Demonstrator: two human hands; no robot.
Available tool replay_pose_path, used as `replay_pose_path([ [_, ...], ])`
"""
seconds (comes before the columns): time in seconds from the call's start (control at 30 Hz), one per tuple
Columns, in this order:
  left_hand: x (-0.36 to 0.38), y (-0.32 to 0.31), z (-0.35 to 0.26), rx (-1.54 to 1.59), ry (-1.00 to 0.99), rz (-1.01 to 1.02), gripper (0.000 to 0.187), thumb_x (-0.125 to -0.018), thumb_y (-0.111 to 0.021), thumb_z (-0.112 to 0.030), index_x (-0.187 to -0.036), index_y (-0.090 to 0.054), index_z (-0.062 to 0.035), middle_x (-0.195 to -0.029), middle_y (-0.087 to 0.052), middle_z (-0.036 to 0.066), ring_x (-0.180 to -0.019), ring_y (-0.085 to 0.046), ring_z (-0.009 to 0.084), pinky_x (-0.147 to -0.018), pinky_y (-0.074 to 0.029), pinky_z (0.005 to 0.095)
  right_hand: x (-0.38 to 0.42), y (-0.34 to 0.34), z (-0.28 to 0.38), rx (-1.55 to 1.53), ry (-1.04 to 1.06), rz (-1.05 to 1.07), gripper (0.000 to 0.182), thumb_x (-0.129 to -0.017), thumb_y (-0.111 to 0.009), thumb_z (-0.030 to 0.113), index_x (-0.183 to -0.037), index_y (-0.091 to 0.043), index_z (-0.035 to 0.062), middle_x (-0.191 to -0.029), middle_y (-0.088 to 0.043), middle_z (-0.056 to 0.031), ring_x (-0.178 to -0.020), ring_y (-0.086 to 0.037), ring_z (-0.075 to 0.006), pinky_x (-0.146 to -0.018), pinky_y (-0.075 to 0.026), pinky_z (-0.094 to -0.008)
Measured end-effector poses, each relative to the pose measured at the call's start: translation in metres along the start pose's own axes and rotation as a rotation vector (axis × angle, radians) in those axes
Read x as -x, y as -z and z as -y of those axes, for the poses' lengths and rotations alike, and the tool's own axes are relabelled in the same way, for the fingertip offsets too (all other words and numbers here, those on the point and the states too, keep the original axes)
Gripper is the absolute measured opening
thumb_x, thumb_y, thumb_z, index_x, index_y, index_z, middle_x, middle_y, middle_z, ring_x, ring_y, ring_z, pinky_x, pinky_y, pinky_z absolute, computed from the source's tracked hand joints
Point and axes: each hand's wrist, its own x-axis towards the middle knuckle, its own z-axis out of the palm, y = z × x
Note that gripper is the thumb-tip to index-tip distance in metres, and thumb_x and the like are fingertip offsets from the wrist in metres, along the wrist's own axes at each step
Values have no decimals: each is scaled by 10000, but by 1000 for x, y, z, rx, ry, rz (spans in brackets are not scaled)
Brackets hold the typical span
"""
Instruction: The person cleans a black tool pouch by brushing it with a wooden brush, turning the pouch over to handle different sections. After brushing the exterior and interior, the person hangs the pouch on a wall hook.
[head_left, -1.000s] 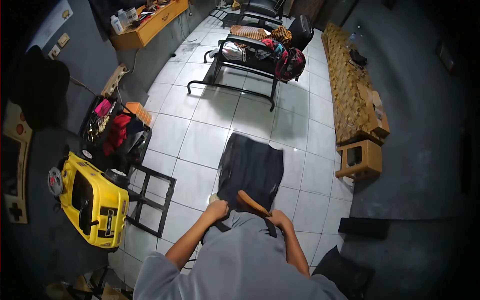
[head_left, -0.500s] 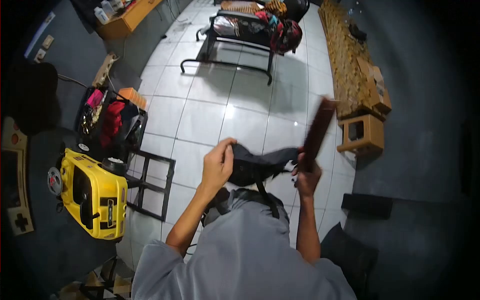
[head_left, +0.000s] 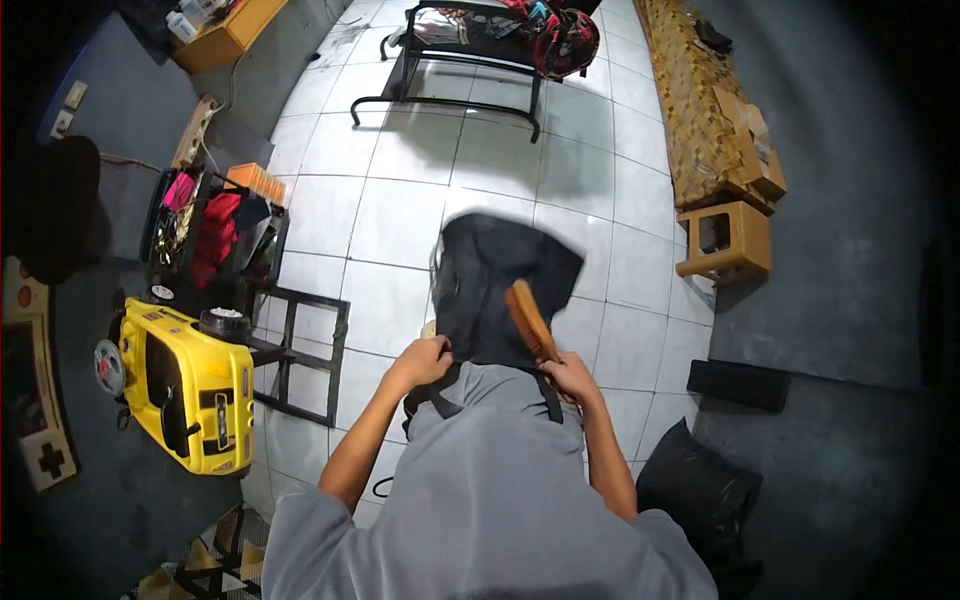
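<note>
A black fabric bag (head_left: 490,270) with dark straps spreads out in front of my lap, its far part slightly blurred. At the bag's near left edge, my left hand (head_left: 425,362) is closed on the fabric. My right hand (head_left: 572,378) sits by its near right edge, closed around a wooden brush (head_left: 533,322). The brush tilts up to the left over the fabric, and its brown bristles face left. Whether my right fingers also pinch the bag is hidden.
To the left lie a yellow toy car (head_left: 190,390) and a black metal frame (head_left: 300,350). A black rack (head_left: 450,100) holding a bundle stands ahead on the tiles. A brown plastic stool (head_left: 730,240) and a black cushion-like bag (head_left: 695,490) are on the right.
The bag has swung from a bunched shape to spread out ahead of me. My right hand has come down and inward with the brush. My left hand has lowered to the bag's edge.
</note>
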Motion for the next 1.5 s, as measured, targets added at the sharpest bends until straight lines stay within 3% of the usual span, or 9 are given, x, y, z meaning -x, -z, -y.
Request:
replay_pose_path([
  [0.17,1,5,-16,-20,-147,-258,440,-611,-772,-192,-928,-555,25,-842,-599,235,-829,-583,406,-720,-473,428,-1,-4,18,-13,285,-165,179,-849,-531,133,-944,-591,-8,-625,-579,-39,-482,-519,-100,-443,-403,-248],
  [0.43,-14,40,-66,-282,-364,-838,301,-665,-613,12,-961,-562,-17,-891,-557,235,-871,-547,391,-829,-423,451,35,12,87,-299,614,-137,159,-917,-531,138,-953,-565,-14,-770,-625,-64,-619,-566,-95,-583,-461,-238],
  [0.53,-18,63,-75,137,-621,-442,301,-663,-609,1,-958,-553,-11,-933,-563,238,-897,-548,393,-823,-434,429,58,12,107,-450,705,-66,198,-922,-518,124,-1043,-550,-29,-814,-625,-90,-643,-576,-105,-617,-471,-245],
  [0.57,-12,68,-84,326,-416,-148,363,-678,-620,-27,-1023,-514,0,-996,-565,250,-973,-545,404,-839,-447,412,66,13,111,-465,720,-55,249,-925,-506,115,-1123,-522,-35,-850,-624,-110,-672,-591,-115,-645,-479,-250],
  [0.8,-13,45,-145,205,-688,-250,508,-667,-714,-81,-1125,-505,-5,-876,-582,182,-834,-589,363,-723,-473,383,112,7,160,-437,851,-155,259,-931,-499,115,-1113,-513,-69,-858,-630,-114,-706,-614,-123,-671,-484,-248],
  [0.97,-16,58,-161,254,-764,-434,214,-670,-629,45,-880,-617,1,-686,-541,138,-609,-542,297,-549,-419,334,86,31,152,-48,1106,-824,235,-848,-617,114,-1066,-651,36,-936,-634,-62,-790,-577,-92,-679,-440,-247],
  [1.07,-10,73,-173,322,-785,-532,184,-653,-580,72,-824,-604,9,-634,-487,130,-547,-493,267,-505,-374,313,43,36,119,-279,826,-825,285,-839,-606,121,-1104,-621,17,-943,-612,-22,-788,-544,-106,-686,-425,-246],
  [1.27,19,97,-183,176,-871,-508,415,-597,-575,71,-1004,-610,-2,-699,-495,132,-609,-514,307,-546,-425,329,-67,-19,2,-946,99,-245,173,-839,-579,149,-991,-599,70,-774,-599,-23,-674,-567,-129,-580,-460,-286],
  [1.5,23,88,-179,190,-767,-516,439,-633,-578,79,-1070,-582,39,-784,-545,173,-683,-558,328,-614,-465,339,-56,-31,17,-916,2,90,199,-877,-544,202,-1043,-544,93,-760,-613,-53,-712,-603,-161,-543,-493,-320],
])
